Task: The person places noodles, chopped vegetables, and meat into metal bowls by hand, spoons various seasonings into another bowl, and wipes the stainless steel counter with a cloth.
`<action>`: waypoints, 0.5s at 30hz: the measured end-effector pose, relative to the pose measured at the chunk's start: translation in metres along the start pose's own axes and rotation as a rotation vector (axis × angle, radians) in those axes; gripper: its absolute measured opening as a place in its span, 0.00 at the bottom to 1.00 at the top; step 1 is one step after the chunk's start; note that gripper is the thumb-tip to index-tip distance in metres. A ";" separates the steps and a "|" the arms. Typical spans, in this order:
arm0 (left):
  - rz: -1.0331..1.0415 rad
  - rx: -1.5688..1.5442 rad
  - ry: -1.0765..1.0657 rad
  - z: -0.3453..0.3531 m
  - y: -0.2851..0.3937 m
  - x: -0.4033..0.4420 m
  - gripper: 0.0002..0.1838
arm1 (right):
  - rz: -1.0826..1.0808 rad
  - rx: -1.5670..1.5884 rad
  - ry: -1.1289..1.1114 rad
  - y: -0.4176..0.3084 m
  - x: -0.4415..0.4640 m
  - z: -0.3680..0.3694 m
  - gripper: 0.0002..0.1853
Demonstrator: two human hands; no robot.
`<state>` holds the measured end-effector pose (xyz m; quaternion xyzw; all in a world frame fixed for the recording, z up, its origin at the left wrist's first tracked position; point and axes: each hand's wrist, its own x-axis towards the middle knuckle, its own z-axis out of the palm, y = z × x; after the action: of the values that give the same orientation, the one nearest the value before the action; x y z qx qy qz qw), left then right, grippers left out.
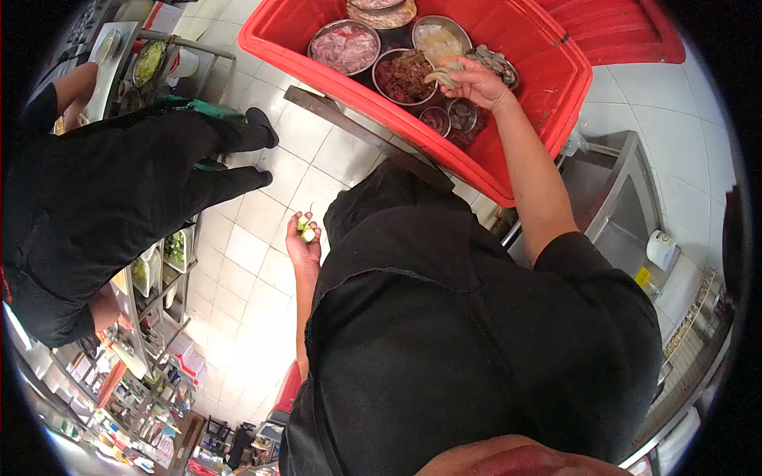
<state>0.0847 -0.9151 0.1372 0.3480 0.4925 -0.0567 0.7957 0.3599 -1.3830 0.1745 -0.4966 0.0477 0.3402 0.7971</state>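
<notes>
A person in black reaches both bare hands out over a kitchen's pale tiled floor (pixel 254 230), the right hand (pixel 479 85) stretched far across an uncovered red bin (pixel 381 107) and the left hand (pixel 299 249) held lower, to the left of the body. The right hand's grip is clamped on a few pale pieces (pixel 442 78), pinched at the fingertips above the bowls inside the bin; what the pieces are is too small to tell. The left hand is turned palm up, its grip curled around several green-and-white pieces (pixel 308 236), well apart from the bin.

Below and around the right hand sit bowls of food: 1 meat bowl (pixel 344 47) of pink cuts at the far left, 1 mixed bowl (pixel 405 77) of dark red and brown shreds just beside the fingers, 1 pale bowl (pixel 439 38) with yellowish contents beyond them and 1 grey-filled bowl (pixel 494 63) to the right. A small bowl (pixel 435 120) stands nearer.

At left, a co-worker (pixel 95 190) in black leans over a steel worktop, near a dish of shredded greens (pixel 148 63). At right, a white container (pixel 660 249) stands near a steel unit (pixel 631 182)
</notes>
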 end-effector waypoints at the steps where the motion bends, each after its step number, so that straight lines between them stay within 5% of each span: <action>1: 0.007 0.000 -0.005 -0.001 0.001 0.000 0.09 | -0.027 0.015 0.014 -0.001 -0.001 0.011 0.20; 8: 0.002 -0.007 -0.088 -0.018 0.013 0.012 0.09 | -0.236 0.275 -0.049 -0.011 -0.010 0.085 0.21; 15: 0.052 -0.030 -0.116 -0.059 0.058 0.018 0.08 | -0.412 0.139 0.010 -0.003 0.007 0.157 0.21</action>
<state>0.0748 -0.8307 0.1347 0.3449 0.4373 -0.0489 0.8291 0.3258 -1.2506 0.2526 -0.4415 -0.0276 0.1636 0.8818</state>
